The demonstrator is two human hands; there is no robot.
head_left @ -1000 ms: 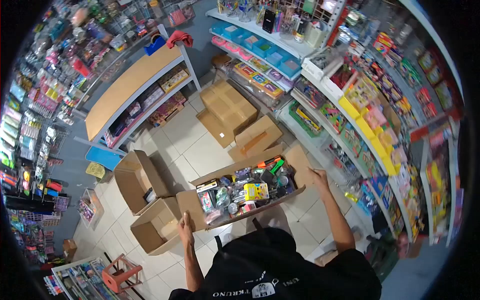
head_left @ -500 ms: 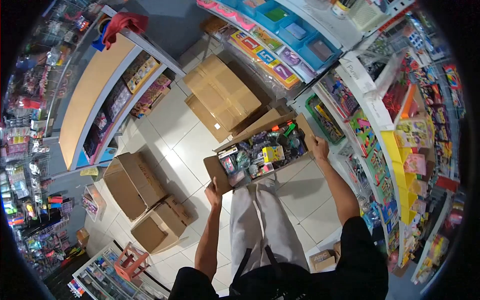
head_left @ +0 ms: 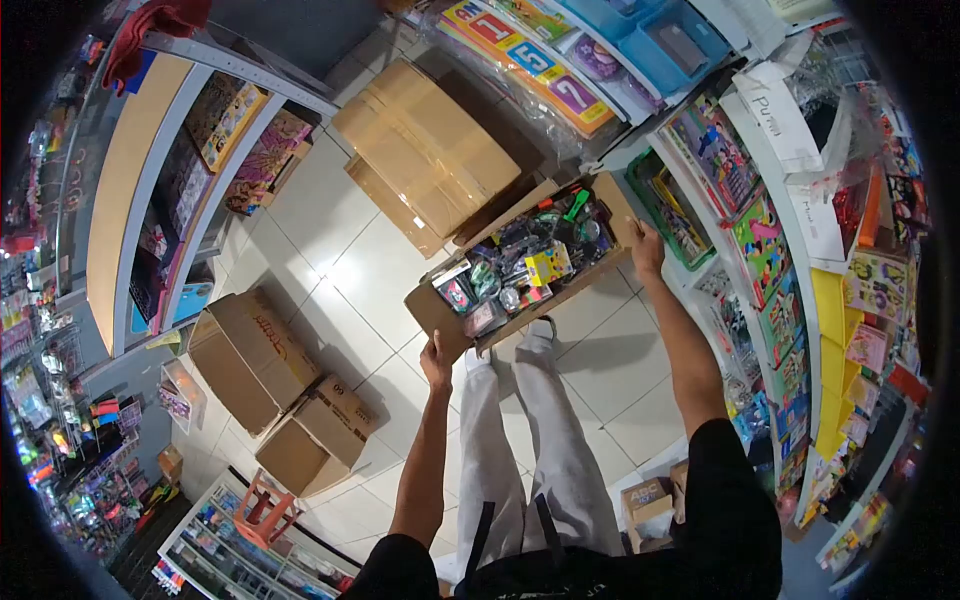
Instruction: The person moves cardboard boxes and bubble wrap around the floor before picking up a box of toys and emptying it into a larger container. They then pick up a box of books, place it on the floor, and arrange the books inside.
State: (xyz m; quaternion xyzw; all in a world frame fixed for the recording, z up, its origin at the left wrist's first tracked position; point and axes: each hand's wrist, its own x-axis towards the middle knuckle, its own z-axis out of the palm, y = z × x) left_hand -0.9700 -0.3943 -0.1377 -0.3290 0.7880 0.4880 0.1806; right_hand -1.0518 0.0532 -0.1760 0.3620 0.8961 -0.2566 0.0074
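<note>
Between my two hands is an open cardboard box (head_left: pixel 432 308) filled with small packaged goods. My left hand (head_left: pixel 436 362) is closed on its left end, with the thumb up along the cardboard. At the opposite end, my right hand (head_left: pixel 647 250) grips the right edge. A small yellow box (head_left: pixel 548 264) lies among the contents, and a bright green plastic piece (head_left: pixel 576 205) sits near the far right corner. Other packets in there are dark or clear and too jumbled to name. The carton overlaps the floor just ahead of my feet.
Beyond it stands a large taped carton (head_left: pixel 430 150). Two open cartons (head_left: pixel 250 345) rest on the tiled floor (head_left: pixel 345 255) to the left, near a red stool (head_left: pixel 266 510). Stocked shelves (head_left: pixel 770 250) line the right side, and a wooden-topped shelf unit (head_left: pixel 130 200) stands left.
My view has shifted, and my legs have stepped apart, with the feet now showing. Both hands still hold the cardboard box, which appears slightly higher in view.
</note>
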